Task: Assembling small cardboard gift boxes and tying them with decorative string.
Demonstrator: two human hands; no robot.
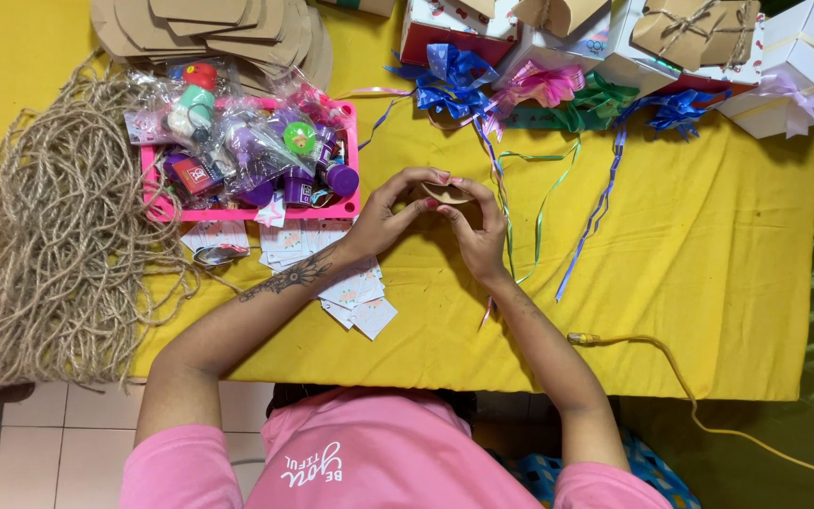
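From the head camera I see my left hand (383,219) and my right hand (476,229) brought together over the middle of the yellow tablecloth (708,283), fingertips of both pinched on a small brown cardboard piece (446,193) held between them, just above the cloth. Both hands are narrowly curled around it — neither lies flat. Just left of the left hand sits a pink tray (346,207) crammed with small bottles and toys in clear wrapping. Near that tray, under my left forearm, a scatter of small white printed cards (362,306) lies on the cloth. Far left, a big heap of jute twine (49,254) spills over the table edge. At the far left edge a stack of brown cardboard blanks (209,28) lies fanned out. Far and to the right stand white gift boxes (803,66), with blue, pink and green ribbon bows (539,90) before them, their tails trailing toward my right hand. A yellow cable (652,353) runs off the near right corner.
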